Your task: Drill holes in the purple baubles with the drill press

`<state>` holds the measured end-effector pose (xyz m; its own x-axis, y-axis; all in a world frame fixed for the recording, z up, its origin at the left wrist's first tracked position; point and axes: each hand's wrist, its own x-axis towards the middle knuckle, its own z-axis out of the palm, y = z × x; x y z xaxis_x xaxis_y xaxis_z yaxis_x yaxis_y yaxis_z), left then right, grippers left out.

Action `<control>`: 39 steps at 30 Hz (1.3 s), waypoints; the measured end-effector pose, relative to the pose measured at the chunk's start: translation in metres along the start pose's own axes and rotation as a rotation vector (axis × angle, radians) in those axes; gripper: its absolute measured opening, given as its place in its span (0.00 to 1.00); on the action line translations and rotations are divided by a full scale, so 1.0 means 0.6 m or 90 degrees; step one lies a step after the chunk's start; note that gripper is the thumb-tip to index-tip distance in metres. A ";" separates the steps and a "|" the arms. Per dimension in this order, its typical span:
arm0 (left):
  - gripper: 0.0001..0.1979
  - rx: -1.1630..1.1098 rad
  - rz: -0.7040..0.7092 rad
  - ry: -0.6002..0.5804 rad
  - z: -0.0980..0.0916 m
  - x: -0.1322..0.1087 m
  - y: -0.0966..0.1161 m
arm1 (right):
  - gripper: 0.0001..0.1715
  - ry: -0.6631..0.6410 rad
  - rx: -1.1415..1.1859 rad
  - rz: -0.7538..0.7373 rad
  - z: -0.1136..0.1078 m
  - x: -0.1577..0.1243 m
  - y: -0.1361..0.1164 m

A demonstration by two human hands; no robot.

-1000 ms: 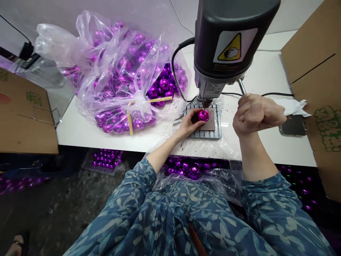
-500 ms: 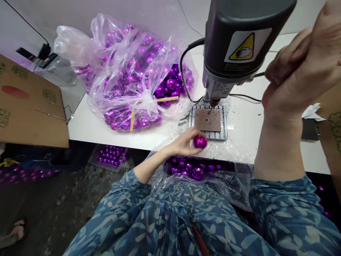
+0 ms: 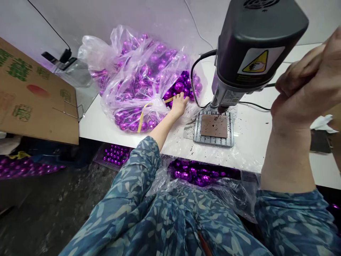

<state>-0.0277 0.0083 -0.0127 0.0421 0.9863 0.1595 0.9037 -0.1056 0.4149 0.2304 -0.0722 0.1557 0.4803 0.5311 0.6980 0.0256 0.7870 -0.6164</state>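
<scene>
My left hand (image 3: 179,105) is at the opening of a clear plastic bag (image 3: 106,60) full of shiny purple faceted balls (image 3: 179,87). Its bent fingers touch the balls, a little apart; no ball shows in its grip. At the right my right hand (image 3: 306,80) is closed around the lever (image 3: 270,85) of a black bench drill press (image 3: 262,39), whose grip end is hidden. Below the drill bit (image 3: 217,116) a brown board (image 3: 214,126) with a small hole lies on the slotted metal base (image 3: 198,139).
Dark shavings dot the white table (image 3: 247,142). Under its front edge, more purple balls (image 3: 191,172) lie in a plastic-lined container. A cardboard box (image 3: 37,96) stands at the left. A dark flat object (image 3: 319,141) and white tissue (image 3: 323,123) lie at the right.
My left hand has moved from the table's front edge up and left to the bag's opening. The purple ball it held is out of it. My right hand stays on the lever.
</scene>
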 end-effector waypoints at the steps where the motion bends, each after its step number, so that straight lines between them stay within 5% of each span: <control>1: 0.18 -0.008 0.003 0.005 0.000 0.001 -0.003 | 0.45 -0.003 0.043 -0.025 0.003 0.000 0.000; 6: 0.22 -0.422 0.004 0.085 -0.026 -0.048 -0.021 | 0.41 -0.034 0.141 -0.067 0.008 -0.003 -0.003; 9: 0.23 -0.735 -0.059 -0.013 -0.044 -0.099 -0.014 | 0.40 -0.021 0.142 -0.063 0.006 -0.004 0.000; 13: 0.25 -0.913 -0.118 -0.168 -0.045 -0.152 0.012 | 0.39 -0.004 0.157 -0.064 0.007 -0.003 0.008; 16: 0.29 -0.896 -0.085 -0.200 -0.023 -0.170 0.028 | 0.40 -0.016 0.144 -0.067 0.009 -0.002 0.005; 21: 0.36 -0.799 -0.012 -0.137 0.034 -0.173 0.045 | 0.47 -0.030 0.115 -0.066 0.013 -0.004 -0.008; 27: 0.33 -0.673 0.063 -0.079 0.083 -0.161 0.055 | 0.42 -0.029 0.109 -0.073 0.015 -0.007 -0.009; 39: 0.34 -0.593 0.110 -0.108 0.104 -0.145 0.083 | 0.43 -0.055 0.109 -0.056 0.010 -0.015 -0.023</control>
<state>0.0400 -0.0750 -0.0617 0.2693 0.9454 0.1838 0.1808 -0.2371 0.9545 0.2206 -0.0862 0.1601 0.4055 0.4775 0.7795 -0.0892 0.8693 -0.4861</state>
